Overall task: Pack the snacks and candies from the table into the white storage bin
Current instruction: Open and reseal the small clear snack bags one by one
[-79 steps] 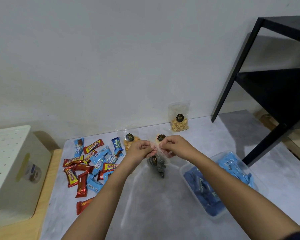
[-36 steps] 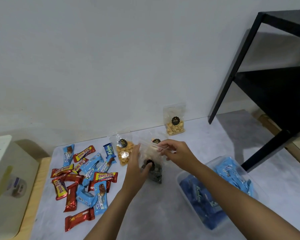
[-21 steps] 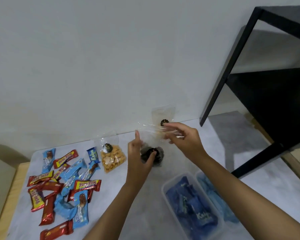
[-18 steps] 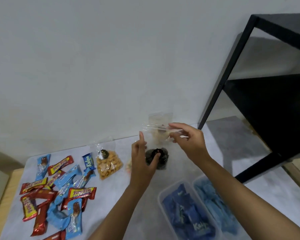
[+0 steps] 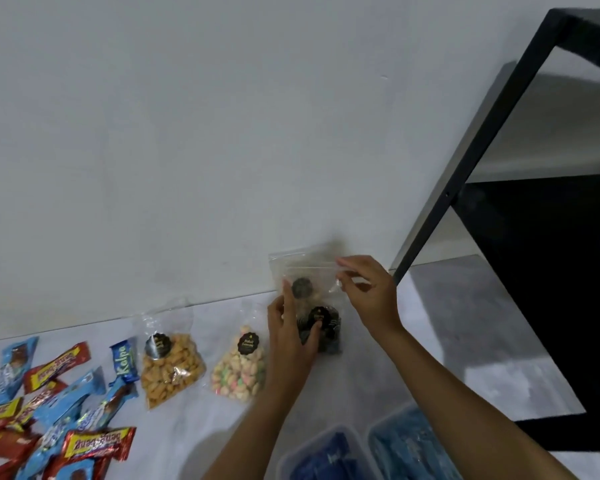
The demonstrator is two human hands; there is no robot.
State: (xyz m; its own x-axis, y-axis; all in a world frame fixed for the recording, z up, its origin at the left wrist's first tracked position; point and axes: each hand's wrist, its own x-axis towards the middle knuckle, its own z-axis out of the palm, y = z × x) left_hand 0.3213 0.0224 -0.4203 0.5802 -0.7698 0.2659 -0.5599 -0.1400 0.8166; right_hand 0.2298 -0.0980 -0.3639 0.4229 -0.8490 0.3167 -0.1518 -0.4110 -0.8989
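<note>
— Your left hand is wrapped round the bag of dark snacks, low on its left side. The thumb presses on the front, just under the black round sticker. The bag stands upright at the back of the grey table, close to the wall. I cannot tell whether its base touches the tabletop.

— And your right hand has the top of that same bag. Thumb and forefinger pinch the clear plastic at its right corner, and the other fingers are loosely curled. A second dark sticker shows higher up through the plastic, but I cannot tell whether it sits on another bag behind.

— Left of your left hand, a bag of pastel puffs lies flat on the table, just beside your wrist. Further left lies a bag of golden-brown snacks, apart from the puffs.

— Past that, at the table's left end, you have the heap of candy bars, red wrappers and blue ones overlapping. One blue bar lies just beside the golden-brown bag.

— Nearest you, under your right forearm, two clear tubs sit side by side. The left tub holds dark blue packets and the right tub holds lighter blue ones. A black shelf stands over the table's right side.
</note>
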